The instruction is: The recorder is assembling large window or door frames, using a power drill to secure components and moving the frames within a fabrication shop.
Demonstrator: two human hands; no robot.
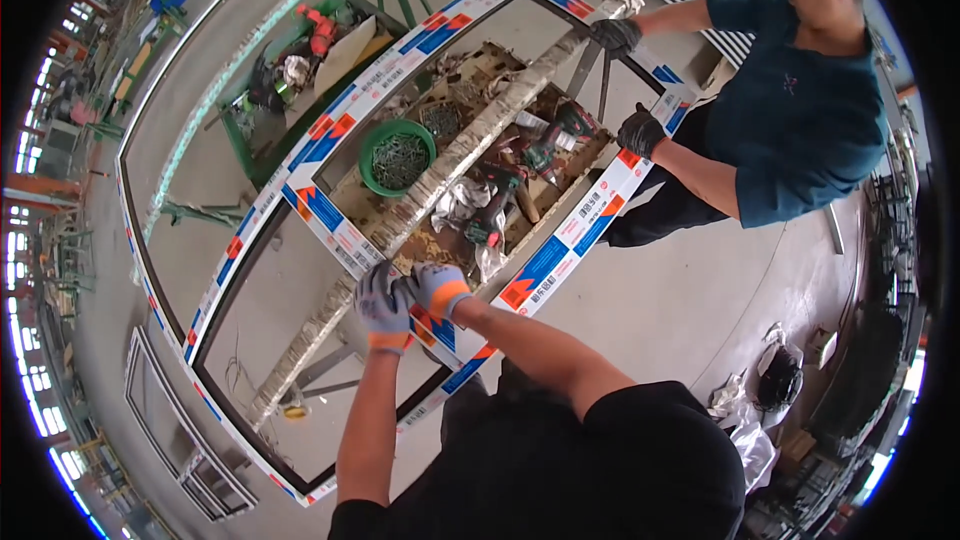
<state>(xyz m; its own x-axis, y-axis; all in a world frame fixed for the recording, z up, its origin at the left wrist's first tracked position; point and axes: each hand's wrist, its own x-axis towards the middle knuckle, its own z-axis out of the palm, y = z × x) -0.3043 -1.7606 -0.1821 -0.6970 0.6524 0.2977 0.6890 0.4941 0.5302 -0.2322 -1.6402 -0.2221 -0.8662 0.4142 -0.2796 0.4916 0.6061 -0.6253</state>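
Observation:
My left hand (383, 312), in a grey glove with an orange cuff, is closed over the crossbar of a large window frame (325, 218). The frame is wrapped in white, blue and orange printed film. My right hand (437, 289), gloved the same way, lies right beside it with its fingers curled in toward the left hand. What the right fingers hold, if anything, is hidden. Under the frame runs a long padded support bar (480, 135), wrapped in worn, pale material.
A co-worker (800, 110) stands at the right, one gloved hand on the padded bar, the other at the frame's edge. Beneath the frame, a bench (440, 245) holds a green bowl of screws (398, 158) and power drills (540, 160). A green cart (240, 135) stands beyond.

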